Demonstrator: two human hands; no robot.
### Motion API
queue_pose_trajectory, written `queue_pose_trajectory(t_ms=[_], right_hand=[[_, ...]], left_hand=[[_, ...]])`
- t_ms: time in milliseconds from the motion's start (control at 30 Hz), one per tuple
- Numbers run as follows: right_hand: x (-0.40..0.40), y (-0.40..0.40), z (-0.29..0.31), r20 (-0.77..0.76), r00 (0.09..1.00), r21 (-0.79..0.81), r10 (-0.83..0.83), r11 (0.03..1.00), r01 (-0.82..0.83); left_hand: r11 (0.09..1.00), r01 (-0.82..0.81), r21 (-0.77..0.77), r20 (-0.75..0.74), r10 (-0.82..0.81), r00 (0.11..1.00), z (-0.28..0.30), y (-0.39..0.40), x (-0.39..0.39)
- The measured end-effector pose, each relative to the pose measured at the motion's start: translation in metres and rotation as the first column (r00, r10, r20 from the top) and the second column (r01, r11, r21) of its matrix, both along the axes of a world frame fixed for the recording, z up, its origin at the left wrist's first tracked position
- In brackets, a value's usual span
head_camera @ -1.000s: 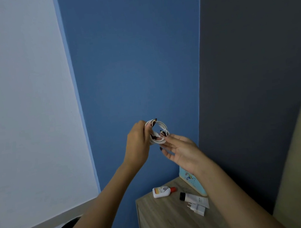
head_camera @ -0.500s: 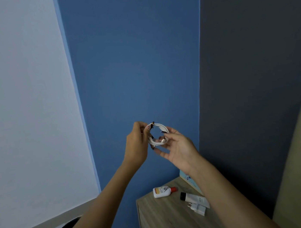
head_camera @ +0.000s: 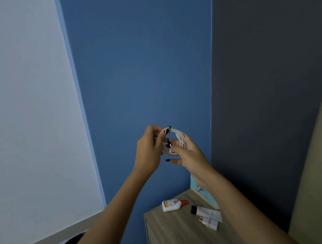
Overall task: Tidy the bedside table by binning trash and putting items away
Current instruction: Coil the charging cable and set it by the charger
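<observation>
Above bedside table (head_camera: 172, 232), coiled white cable (head_camera: 179, 137) btwn both hands.

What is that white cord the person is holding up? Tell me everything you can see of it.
The white cable is thin, smooth and plastic-looking, wound into a small round coil of several loops. It is held in the air in front of the blue wall, well above the bedside table. The left hand pinches the coil's left side, and the right hand holds its right side, loops lying over the fingers. Its plugs cannot be made out.
</observation>
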State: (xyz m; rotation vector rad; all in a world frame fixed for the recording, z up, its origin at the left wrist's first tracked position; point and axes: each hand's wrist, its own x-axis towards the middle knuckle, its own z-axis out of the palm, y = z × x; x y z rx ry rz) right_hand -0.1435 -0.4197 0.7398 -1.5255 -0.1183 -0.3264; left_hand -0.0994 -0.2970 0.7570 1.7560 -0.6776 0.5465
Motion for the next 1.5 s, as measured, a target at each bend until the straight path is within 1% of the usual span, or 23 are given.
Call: queue_pose_trajectory(t_ms=[100,267,333,367,433,500,533,600,800,967,1100,1167,1367,1500], right_hand=[[-0.003,-0.003,0.001,0.058,0.998,0.015,0.030,0.999,-0.031],[-0.002,-0.007,0.000,0.086,0.996,-0.051,0.020,0.999,-0.015],[-0.003,-0.011,-0.002,0.126,0.992,-0.099,-0.012,0.995,0.024],[-0.004,-0.013,-0.004,0.167,0.985,-0.152,-0.044,0.986,0.070],[-0.007,-0.016,-0.006,0.275,0.957,-0.315,-0.091,0.932,0.179],[-0.007,-0.017,-0.007,0.359,0.930,-0.493,-0.080,0.830,0.262],[-0.007,-0.017,-0.006,0.379,0.923,-0.551,-0.074,0.783,0.289],[-0.005,-0.014,-0.004,0.397,0.914,-0.602,-0.081,0.729,0.326],[-0.003,-0.013,0.001,0.538,0.828,-0.603,-0.160,0.613,0.511],[-0.015,-0.009,0.006,0.555,0.811,-0.573,-0.185,0.621,0.534],[-0.029,-0.004,0.012,0.580,0.784,-0.573,-0.222,0.573,0.586],[-0.037,-0.002,0.013,0.578,0.782,-0.571,-0.233,0.570,0.592],[-0.056,0.001,0.005,0.574,0.772,-0.529,-0.272,0.597,0.604],[-0.062,0.001,-0.008,0.573,0.766,-0.514,-0.293,0.600,0.614]], left_hand=[[1.000,0.020,-0.022,-0.014,-0.020,1.000,0.002,0.000,-0.002],[0.999,0.019,-0.039,-0.039,-0.021,0.999,0.005,0.003,-0.001],[0.998,0.022,-0.063,-0.055,-0.025,0.998,0.005,0.004,0.000],[0.997,0.021,-0.077,-0.070,-0.027,0.997,0.006,0.005,0.001],[0.994,0.020,-0.104,-0.105,-0.031,0.994,0.006,0.007,0.003],[0.992,0.020,-0.125,-0.136,-0.037,0.990,0.006,0.009,0.006],[0.991,0.024,-0.132,-0.150,-0.044,0.988,0.006,0.009,0.006],[0.989,0.041,-0.143,-0.179,-0.067,0.982,0.007,0.008,0.006],[0.983,0.059,-0.176,-0.237,-0.101,0.966,0.016,0.003,-0.003],[0.980,0.040,-0.196,-0.228,-0.085,0.970,0.024,0.004,-0.015],[0.971,0.045,-0.234,-0.232,-0.100,0.967,0.029,0.004,-0.033],[0.969,0.054,-0.243,-0.243,-0.115,0.963,0.030,0.006,-0.040],[0.983,0.017,-0.182,-0.244,-0.062,0.968,0.025,0.013,-0.060],[0.993,-0.012,-0.120,-0.276,-0.022,0.961,0.014,0.015,-0.065]])
